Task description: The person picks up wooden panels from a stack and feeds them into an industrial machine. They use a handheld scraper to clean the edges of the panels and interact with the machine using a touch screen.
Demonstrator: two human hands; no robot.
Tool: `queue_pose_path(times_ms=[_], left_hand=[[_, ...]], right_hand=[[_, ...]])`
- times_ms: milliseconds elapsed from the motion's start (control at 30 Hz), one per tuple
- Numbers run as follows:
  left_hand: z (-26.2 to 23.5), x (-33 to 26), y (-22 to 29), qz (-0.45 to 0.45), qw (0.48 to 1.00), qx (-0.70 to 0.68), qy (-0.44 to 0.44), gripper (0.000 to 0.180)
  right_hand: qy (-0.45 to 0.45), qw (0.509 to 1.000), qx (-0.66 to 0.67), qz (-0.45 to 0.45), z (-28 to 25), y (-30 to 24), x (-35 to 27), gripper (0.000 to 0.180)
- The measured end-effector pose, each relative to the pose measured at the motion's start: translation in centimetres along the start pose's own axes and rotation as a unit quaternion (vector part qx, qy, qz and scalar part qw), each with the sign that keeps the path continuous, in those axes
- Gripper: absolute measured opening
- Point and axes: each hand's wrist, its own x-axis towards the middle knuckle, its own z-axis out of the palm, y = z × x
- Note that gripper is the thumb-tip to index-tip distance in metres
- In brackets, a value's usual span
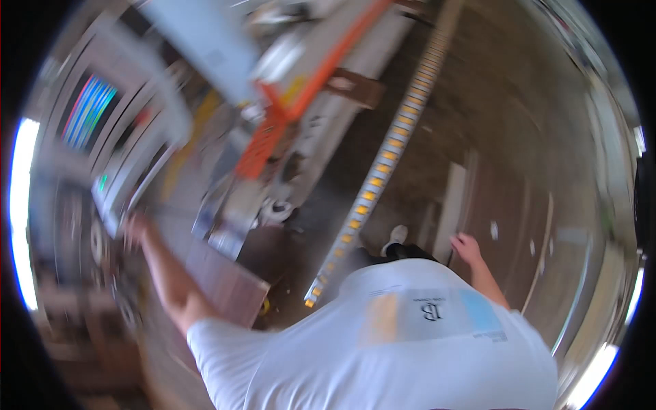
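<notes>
My left arm stretches out to the far left, and my left hand [137, 229] is at the lower edge of a pale machine control cabinet [113, 198] with a lit screen [89, 113]. Motion smears its fingers, so what they touch does not show. My right hand [467, 247] is held low at my right side, fingers curled, with nothing visible in it. Just beyond it are the edge of a long brown board [502, 219] and a pale strip [452, 205].
A conveyor rail with yellow rollers [376, 181] runs diagonally ahead of me. Left of it stands a machine with an orange guard [263, 147] and a pale bed. A brown panel [229, 283] lies below my left forearm. My shoe [396, 237] is on the floor.
</notes>
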Motion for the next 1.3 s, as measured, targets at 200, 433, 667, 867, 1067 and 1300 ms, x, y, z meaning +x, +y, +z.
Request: queue_pose_path(times_ms=[200,433,667,867,1067,1300], left_hand=[[-20.6,-5.7,11.0,-0.09,0.646,-0.755,0.07,0.046],[-40.0,-25.6,27.1,0.521,0.726,-0.418,-0.164,0.039],[-41.9,-46.4,33.0,0.747,0.604,-0.214,-0.176,0.047],[-44.2,-62.0,27.4,0.839,0.484,-0.166,-0.183,0.046],[-46.3,-71.7,17.9,0.908,0.379,-0.031,-0.176,0.05],[-42.3,-65.3,24.6,0.881,0.452,-0.003,-0.143,0.047]], right_hand=[[0.024,0.984,0.105,0.141,1.2,-1.2,-9.3,0.04],[0.08,0.957,0.176,0.217,7.8,4.8,-21.0,0.038],[0.23,0.847,0.345,0.331,17.4,8.3,-37.0,0.033],[0.251,0.685,0.466,0.501,32.8,10.9,-52.3,0.033],[0.286,0.527,0.582,0.55,39.2,9.0,-58.7,0.031],[0.265,0.568,0.587,0.512,38.1,9.7,-56.1,0.03]])
